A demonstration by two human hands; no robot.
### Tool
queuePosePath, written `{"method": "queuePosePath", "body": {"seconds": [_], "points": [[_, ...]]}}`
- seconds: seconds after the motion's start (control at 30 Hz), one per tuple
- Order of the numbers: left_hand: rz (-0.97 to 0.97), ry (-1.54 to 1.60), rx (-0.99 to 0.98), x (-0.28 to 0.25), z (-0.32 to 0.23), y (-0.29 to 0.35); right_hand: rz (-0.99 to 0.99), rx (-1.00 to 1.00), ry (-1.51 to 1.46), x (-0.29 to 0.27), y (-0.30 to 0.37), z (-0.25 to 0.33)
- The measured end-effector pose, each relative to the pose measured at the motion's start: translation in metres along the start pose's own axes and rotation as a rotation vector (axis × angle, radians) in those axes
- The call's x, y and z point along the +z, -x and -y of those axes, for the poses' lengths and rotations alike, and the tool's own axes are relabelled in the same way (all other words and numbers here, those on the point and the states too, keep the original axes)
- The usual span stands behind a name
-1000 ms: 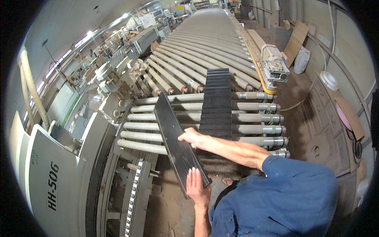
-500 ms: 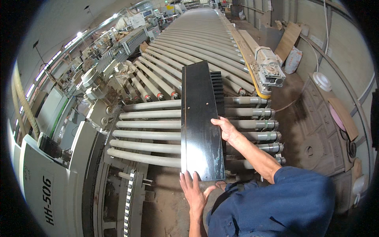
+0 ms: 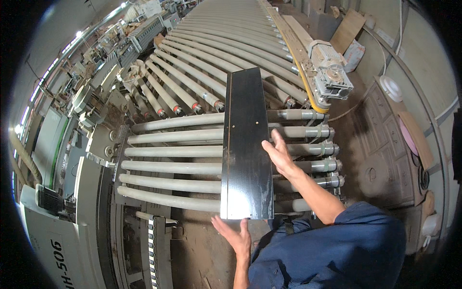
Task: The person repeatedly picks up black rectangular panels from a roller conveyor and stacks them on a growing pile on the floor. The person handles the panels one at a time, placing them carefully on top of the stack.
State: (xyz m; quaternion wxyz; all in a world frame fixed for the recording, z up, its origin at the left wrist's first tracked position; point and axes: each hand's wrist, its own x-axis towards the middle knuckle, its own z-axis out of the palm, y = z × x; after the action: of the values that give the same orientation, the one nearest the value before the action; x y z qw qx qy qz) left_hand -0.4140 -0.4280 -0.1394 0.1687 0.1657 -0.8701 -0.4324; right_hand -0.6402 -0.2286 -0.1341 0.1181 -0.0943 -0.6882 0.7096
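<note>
A long black panel (image 3: 248, 154) with a glossy surface and two small brass-coloured dots lies lengthwise across the conveyor rollers. A thin brown line runs along its left side. At the panel's near end, my left hand (image 3: 236, 236) has its fingers apart, with the fingertips and thumb close to the end edge. Against the right long edge rests my right hand (image 3: 280, 155), its thumb at the edge and its fingers stretched forward. Whatever lies beneath the panel is hidden.
Grey rollers (image 3: 173, 166) run under and beyond the panel, fanning into a curve. A motor (image 3: 332, 79) sits by the yellow-edged rail at the right. A pale machine (image 3: 53, 236) stands at the left. Dusty carved panels (image 3: 380, 144) lean by the right wall.
The panel has turned slightly and covers the dark ribbed shape seen before along its right side. My left fingers have slid off its top to the near end. My right hand has shifted slightly.
</note>
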Motion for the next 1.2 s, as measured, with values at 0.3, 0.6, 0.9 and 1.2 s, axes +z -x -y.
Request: {"method": "queuePosePath", "body": {"seconds": [0.3,0.6,0.9,1.2], "points": [[0.184,1.214,-0.929,0.037,-0.004,-0.014,0.135,-0.098,0.259,-0.047,-0.005,-0.005],[0.043,1.353,-0.907,0.045,0.003,-0.023,0.286,0.38,-0.132,-0.036,-0.019,-0.067],[0.057,1.415,-0.806,0.026,0.018,-0.001,0.386,0.379,-0.141,-0.031,0.018,-0.024],[-0.006,1.329,-0.835,-0.096,0.082,0.094,0.17,0.03,0.435,-0.079,-0.019,-0.008]]}}
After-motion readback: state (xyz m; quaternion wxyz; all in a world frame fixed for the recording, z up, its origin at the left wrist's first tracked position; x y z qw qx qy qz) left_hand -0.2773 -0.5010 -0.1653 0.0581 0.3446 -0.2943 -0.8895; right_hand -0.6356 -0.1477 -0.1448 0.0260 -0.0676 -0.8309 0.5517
